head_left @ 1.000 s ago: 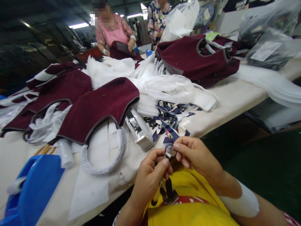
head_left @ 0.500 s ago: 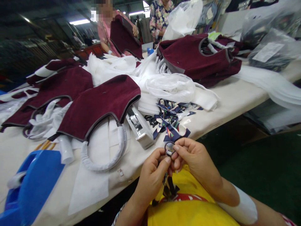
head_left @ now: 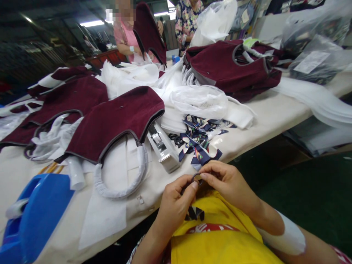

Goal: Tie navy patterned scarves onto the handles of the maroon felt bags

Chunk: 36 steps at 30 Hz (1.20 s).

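Note:
Close to my body, above a yellow apron (head_left: 225, 234), both hands pinch a small dark ring (head_left: 197, 177). The thumb and fingers of my left hand (head_left: 177, 198) are closed on its left side. My right hand (head_left: 229, 185) grips its right side between thumb and fingertips. A dark patterned fabric strip (head_left: 195, 213) hangs below my left hand; its upper part is hidden by the fingers. Just beyond the hands lies a pile of navy patterned ribbons (head_left: 203, 146), with several black rings (head_left: 176, 140) beside it.
A maroon bag (head_left: 118, 121) with a white-wrapped handle (head_left: 121, 192) lies left, beside a silver box-shaped device (head_left: 163, 150). A blue tape dispenser (head_left: 44, 216) stands front left. More maroon bags (head_left: 228, 68) and white wrapping (head_left: 200, 101) cover the back. A co-worker (head_left: 126, 40) handles another bag.
My right fingers have closed further over the ring, and the ring has tilted flatter. The fabric strip below shows less. Across the table, the co-worker's maroon bag has been raised more upright.

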### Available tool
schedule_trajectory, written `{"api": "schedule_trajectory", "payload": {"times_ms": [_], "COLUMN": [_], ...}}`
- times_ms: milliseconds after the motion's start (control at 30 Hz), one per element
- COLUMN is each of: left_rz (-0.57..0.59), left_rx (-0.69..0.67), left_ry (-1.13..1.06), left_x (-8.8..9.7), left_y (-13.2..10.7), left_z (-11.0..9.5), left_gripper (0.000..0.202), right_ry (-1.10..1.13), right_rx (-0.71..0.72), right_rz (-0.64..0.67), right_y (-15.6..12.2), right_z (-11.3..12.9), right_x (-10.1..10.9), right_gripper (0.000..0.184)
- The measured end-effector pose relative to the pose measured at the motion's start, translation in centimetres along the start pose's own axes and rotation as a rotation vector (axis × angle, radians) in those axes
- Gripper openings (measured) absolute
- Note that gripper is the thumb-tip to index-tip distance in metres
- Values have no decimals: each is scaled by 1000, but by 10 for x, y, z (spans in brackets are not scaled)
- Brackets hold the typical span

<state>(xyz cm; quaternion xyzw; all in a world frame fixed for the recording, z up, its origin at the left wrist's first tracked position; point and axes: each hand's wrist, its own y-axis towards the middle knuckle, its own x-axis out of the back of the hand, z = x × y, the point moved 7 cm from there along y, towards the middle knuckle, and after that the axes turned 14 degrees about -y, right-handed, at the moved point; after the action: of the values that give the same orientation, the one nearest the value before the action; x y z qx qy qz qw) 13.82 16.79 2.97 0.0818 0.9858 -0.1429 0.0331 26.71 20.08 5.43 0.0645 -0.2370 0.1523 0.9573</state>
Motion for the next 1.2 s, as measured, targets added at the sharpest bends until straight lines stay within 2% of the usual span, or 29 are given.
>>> {"api": "schedule_trajectory", "payload": {"times_ms": [100,233,367,467,567,667,867,1000,1200], "left_rz": [4,14,25,75,117,98,27,-14,-46], "left_rx": [7,46,58,80,129,163,158,150,67], "left_ry": [12,-57,-155,-262,-399,-478,-266,-237,-191], "left_x": [0,-2,-6,-10,-12,-9,-2,1,5], "left_y": [0,0,1,2,3,5,2,0,-2], "left_z": [0,1,5,11,18,21,19,19,21], "left_gripper": [26,25,26,25,25,27,29,30,28], "right_ry": [-93,-66,54,168,194,184,352,569,958], "right_rx": [20,-47,-143,-166,-163,-187,-308,-383,-463], "right_rz": [45,72,18,-46,-64,-52,64,150,394], "right_y": [-1,-4,-7,-8,-8,-7,-4,-5,-14], "right_z": [0,-6,-11,-12,-13,-16,-26,-30,-30], "right_x": [-3,-13,-22,-25,-25,-25,-35,-44,-63], "right_gripper": [12,12,16,20,20,20,22,26,24]}}
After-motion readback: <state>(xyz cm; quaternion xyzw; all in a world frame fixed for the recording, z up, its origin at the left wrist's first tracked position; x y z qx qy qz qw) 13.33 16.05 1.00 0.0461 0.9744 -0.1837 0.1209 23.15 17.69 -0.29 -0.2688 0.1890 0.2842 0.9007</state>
